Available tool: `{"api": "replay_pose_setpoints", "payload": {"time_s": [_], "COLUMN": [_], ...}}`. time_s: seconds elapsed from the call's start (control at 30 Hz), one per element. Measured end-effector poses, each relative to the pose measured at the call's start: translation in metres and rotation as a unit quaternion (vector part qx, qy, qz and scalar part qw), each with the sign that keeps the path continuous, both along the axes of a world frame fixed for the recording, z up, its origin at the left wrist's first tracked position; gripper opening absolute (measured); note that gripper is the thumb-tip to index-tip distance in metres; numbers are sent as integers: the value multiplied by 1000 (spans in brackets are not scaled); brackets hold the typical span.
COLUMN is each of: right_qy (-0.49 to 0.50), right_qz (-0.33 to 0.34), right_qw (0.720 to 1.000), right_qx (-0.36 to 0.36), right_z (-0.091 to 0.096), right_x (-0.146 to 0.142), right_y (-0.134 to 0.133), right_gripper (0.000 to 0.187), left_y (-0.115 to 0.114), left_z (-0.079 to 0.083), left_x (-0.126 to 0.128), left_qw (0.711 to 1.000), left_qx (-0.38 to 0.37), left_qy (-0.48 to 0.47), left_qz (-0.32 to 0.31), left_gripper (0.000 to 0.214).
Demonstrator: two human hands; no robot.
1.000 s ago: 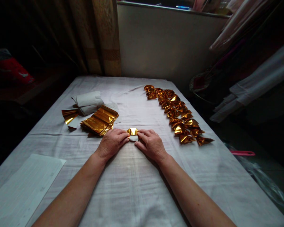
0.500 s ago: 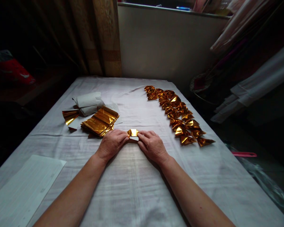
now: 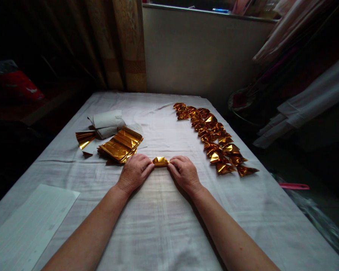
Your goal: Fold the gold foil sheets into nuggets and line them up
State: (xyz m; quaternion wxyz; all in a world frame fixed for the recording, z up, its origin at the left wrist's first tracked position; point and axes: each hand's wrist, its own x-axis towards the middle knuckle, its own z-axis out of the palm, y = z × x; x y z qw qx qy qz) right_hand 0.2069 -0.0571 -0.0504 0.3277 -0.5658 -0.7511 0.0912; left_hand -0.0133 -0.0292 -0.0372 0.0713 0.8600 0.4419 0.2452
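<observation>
A small folded piece of gold foil paper lies on the white cloth near the middle of the table. My left hand pinches its left end with curled fingers. My right hand pinches its right end the same way. Both hands rest on the cloth. A stack of flat gold foil sheets sits just left of my left hand. A long row of several folded gold pieces runs along the right side of the table, beyond my right hand.
A white folded bundle and a loose gold foil scrap lie at the back left. A pale lined sheet covers the near left corner. A curtain and wall stand behind the table; hanging cloth fills the right.
The foil piece has been folded flatter: its white underside no longer shows and it is now a narrow gold strip. Both hands have closed in on its ends.
</observation>
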Motion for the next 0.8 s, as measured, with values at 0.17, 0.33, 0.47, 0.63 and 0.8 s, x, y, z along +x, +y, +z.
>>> {"api": "replay_pose_setpoints", "payload": {"time_s": [0.17, 0.33, 0.47, 0.63, 0.8], "right_qy": [-47, -59, -65, -82, -101], "right_qz": [-45, -67, -73, -82, -87], "right_qw": [998, 996, 995, 993, 990], "right_qx": [-25, -28, -21, -25, -34], "right_z": [5, 5, 5, 6, 6], "right_x": [-5, -8, -9, -11, -11], "right_y": [2, 3, 3, 4, 6], "right_gripper": [18, 18, 19, 17, 16], "left_y": [-1, -4, -5, -5, -6], "left_z": [-1, -1, -1, 0, 0], "left_x": [5, 11, 14, 17, 18], "left_qw": [999, 996, 995, 992, 991], "left_qx": [-7, 1, 24, 24, 24], "left_qy": [5, 20, 26, 35, 39], "left_qz": [39, 82, 97, 116, 126], "left_gripper": [25, 25, 24, 23, 19]}}
